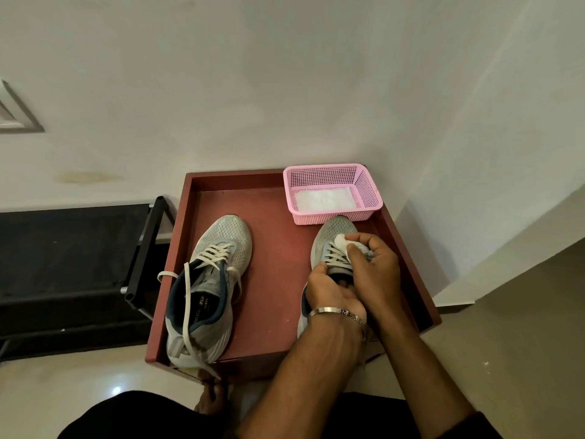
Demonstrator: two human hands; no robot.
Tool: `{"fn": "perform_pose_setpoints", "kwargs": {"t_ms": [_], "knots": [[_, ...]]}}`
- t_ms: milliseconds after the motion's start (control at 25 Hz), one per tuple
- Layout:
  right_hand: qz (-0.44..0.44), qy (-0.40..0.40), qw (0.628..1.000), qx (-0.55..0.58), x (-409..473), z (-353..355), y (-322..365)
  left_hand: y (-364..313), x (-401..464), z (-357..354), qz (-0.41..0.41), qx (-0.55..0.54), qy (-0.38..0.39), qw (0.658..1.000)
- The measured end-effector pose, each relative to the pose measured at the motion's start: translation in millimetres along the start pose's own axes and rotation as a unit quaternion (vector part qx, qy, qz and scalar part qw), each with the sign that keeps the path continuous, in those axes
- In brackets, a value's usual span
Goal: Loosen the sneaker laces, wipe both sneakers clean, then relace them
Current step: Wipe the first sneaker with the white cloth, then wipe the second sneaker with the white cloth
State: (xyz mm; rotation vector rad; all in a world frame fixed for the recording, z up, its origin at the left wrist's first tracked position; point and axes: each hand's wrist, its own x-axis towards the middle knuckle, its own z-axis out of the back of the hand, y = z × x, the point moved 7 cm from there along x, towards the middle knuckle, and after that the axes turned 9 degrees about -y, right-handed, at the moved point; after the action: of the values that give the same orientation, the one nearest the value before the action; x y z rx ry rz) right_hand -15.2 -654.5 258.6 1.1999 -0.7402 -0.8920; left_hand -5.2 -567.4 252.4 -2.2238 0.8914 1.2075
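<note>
Two grey mesh sneakers with cream laces stand on a dark red tray (272,217). The left sneaker (209,286) has slack laces, one long end trailing over its heel. On the right sneaker (332,236), my left hand (329,293), with a metal bangle at the wrist, grips the collar with fingers inside the opening. My right hand (376,264) holds a crumpled white wipe (343,240) and presses it on the laces near the toe. Both hands hide much of that shoe.
A pink mesh basket (332,193) with white wipes inside stands at the tray's far right corner, touching the right sneaker's toe. A black rack (79,264) stands to the left. White walls rise behind and at right. My knees show below.
</note>
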Motion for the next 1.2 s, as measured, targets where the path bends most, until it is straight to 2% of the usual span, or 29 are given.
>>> {"fn": "perform_pose_setpoints", "kwargs": {"t_ms": [280, 400, 480, 640, 880, 1120, 1200], "knots": [[0.064, -0.002, 0.997, -0.044, -12.7, 1.8, 17.0, -14.7, -15.9, 14.3, -0.01, 0.148, 0.047, 0.988], [0.159, -0.042, 0.982, -0.092, -24.2, 5.5, 32.8, -24.9, -30.0, 16.0, -0.02, 0.238, 0.065, 0.969], [0.204, -0.049, 0.974, -0.085, -35.1, 5.6, 43.6, -32.9, -40.6, 20.1, -0.031, 0.298, 0.066, 0.952], [0.189, -0.026, 0.981, -0.038, -53.8, 2.0, 54.1, -61.6, -60.3, 34.1, -0.083, 0.381, 0.057, 0.919], [0.171, -0.006, 0.985, -0.016, -67.5, -11.3, 58.1, -118.7, -80.5, 51.9, -0.168, 0.366, 0.064, 0.913], [0.188, 0.026, 0.982, -0.021, -83.6, -48.4, 59.0, -154.5, -84.8, 67.0, -0.209, 0.361, 0.069, 0.906], [0.178, 0.049, 0.983, -0.014, -89.8, -63.0, 57.9, -170.9, -85.8, 70.6, -0.263, 0.358, 0.056, 0.894]]}}
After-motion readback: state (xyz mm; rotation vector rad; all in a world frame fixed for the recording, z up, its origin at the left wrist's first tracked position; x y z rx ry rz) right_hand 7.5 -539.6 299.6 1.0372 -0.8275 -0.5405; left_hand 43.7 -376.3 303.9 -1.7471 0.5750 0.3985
